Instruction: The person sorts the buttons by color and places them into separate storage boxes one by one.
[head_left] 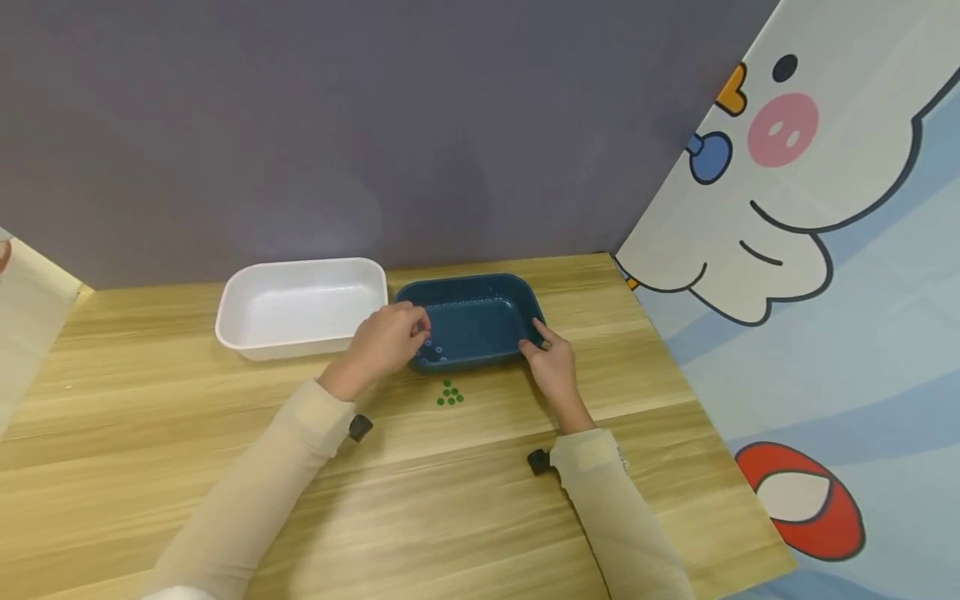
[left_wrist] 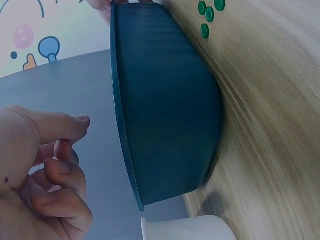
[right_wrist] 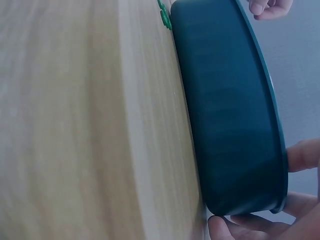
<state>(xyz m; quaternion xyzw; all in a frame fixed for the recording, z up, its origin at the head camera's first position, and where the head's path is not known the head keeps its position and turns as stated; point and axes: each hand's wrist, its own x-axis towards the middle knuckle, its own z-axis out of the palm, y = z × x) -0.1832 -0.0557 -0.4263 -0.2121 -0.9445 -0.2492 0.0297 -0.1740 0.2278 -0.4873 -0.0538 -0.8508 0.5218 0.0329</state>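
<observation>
nearest: two pale sleeves point(head_left: 262, 475) come in from the bottom edge, a small black fitting point(head_left: 360, 427) beside the left cuff, another point(head_left: 539, 462) beside the right. both arms over a light wood-grain table point(head_left: 135, 467).

next out: six green discs point(head_left: 452, 393) lying on the table in a tight cluster, just off the near side of the dark teal tray point(head_left: 480, 329). tray sits flat on the table, open side up.

right hand point(head_left: 555, 367): on the tray's right end, near corner. thumb at the near rim, index finger at the end rim; right wrist view shows more fingers low on the outer wall. grip is a pinch on that corner.

left hand point(head_left: 386, 337): above the tray's left end, clear of the rim. fingers curled in, thumb tip up against the index finger. can't tell if anything tiny is between them.

inside the tray: a few small bluish rings point(head_left: 438, 349) on the floor, near left corner. exact count too small to read.

white tray point(head_left: 307, 312): left of the teal one, just beside it, also open side up.

far: grey panel point(head_left: 337, 125) behind both trays; cartoon-printed wall point(head_left: 862, 333) off to the right.
</observation>
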